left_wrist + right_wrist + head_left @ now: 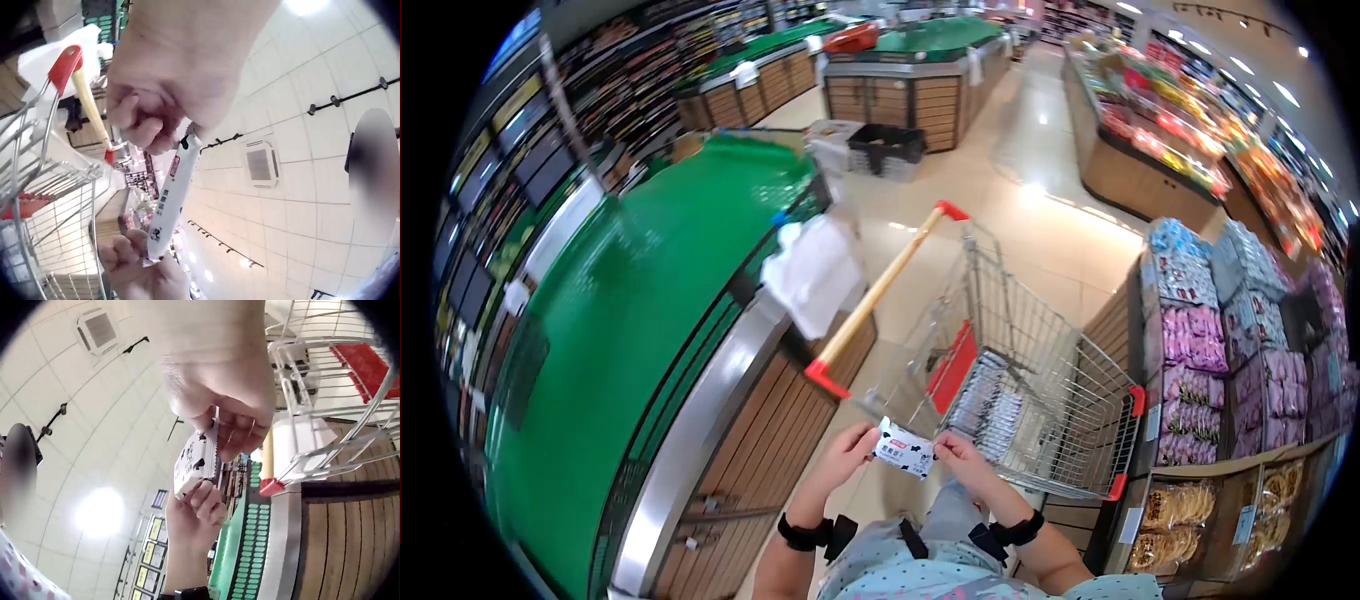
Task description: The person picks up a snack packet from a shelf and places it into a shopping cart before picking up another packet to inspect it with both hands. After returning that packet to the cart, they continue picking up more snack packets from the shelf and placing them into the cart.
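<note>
A small white snack packet with black cow-like spots, a red logo and dark print is stretched between both hands in front of the body. My left hand pinches one end of it, thumb against curled fingers. At the other end, my right hand pinches the packet's crimped edge. The left wrist view shows the packet nearly edge-on, and both ends look sealed. In the right wrist view, the serrated edge of the packet runs beside the fingers of my right hand.
A wire shopping cart with a yellow handle stands just ahead, carrying packs of similar white packets. On the left is a green-topped display counter with a metal edge. Shelves of purple bagged goods line the right.
</note>
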Motion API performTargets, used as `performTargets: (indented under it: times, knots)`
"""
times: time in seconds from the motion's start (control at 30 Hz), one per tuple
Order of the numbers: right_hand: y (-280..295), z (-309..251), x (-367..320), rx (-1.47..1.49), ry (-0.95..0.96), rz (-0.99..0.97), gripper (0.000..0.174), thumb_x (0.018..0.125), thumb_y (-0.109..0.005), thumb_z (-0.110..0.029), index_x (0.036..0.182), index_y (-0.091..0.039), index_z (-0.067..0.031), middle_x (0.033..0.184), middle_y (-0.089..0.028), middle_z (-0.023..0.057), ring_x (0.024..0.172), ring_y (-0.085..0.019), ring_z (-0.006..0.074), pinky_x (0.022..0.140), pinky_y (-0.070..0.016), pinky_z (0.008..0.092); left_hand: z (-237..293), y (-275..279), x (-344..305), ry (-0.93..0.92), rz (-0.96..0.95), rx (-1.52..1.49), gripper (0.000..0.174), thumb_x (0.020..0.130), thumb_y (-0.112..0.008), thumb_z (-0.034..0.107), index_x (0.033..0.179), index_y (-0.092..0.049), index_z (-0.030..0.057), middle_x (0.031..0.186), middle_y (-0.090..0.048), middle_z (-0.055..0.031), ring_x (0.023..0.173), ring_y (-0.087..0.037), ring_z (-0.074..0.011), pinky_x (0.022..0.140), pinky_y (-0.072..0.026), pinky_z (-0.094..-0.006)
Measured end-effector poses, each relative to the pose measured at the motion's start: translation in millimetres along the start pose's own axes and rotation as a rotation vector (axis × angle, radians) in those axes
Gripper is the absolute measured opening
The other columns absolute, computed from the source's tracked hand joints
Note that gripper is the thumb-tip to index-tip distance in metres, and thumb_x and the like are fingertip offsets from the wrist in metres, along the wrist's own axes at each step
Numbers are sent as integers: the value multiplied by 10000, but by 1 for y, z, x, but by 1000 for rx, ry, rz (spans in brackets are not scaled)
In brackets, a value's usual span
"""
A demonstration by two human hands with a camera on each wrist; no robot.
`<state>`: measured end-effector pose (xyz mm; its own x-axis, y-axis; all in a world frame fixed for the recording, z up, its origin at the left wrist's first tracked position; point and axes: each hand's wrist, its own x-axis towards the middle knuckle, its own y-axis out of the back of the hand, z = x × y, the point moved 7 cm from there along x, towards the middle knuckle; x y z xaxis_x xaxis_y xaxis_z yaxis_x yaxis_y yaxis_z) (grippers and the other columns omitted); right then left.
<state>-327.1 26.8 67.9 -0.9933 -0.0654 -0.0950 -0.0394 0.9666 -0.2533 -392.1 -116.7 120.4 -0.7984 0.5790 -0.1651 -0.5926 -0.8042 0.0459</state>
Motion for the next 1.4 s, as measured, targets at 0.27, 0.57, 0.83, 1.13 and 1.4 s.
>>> performTargets:
  times: [0.27,0.57,0.83,1.13,1.4]
  knots:
    - [-91,-47,-2,341,-36,-41,95,794,-452,-140,821,-431,-51,742,-484,-3,715,-440,37,631,-358,161,49,52,-101,-270,395,228,216,774,-457,130,606,-418,-1,461,-356,-60,422,-320,-87,387,-275,-237]
    - [-148,-73,-27,167,-41,-23,136,794,-442,-118,884,-448,-18,762,-525,49,593,-477,86,458,-396,213,75,70,-163,-362,650,525,161,728,-501,96,617,-422,12,480,-399,-120,392,-367,-216,374,-305,-282]
    - [-160,-74,-29,274,29,-74,144,808,-426,-182,778,-431,-41,739,-524,47,560,-469,74,458,-387,206,80,71,-178,-462,765,636,160,726,-490,72,604,-421,-5,487,-400,-139,385,-378,-220,379,-311,-281]
    - [-184,-121,-74,-1207,1050,-157,103,634,-551,-96,673,-459,-73,613,-457,23,528,-456,162,457,-363,268,13,23,-124,-80,-80,-522,349,841,-302,318,973,-432,22,811,-517,-30,674,-488,-73,547,-363,-204]
    - [-167,-133,-71,-1017,876,125,164,618,-585,-122,733,-491,-51,669,-469,57,597,-465,222,520,-369,295,-1,7,-124,6,-332,-752,507,802,-327,425,1058,-412,-5,931,-527,-66,824,-508,-119,710,-393,-222]
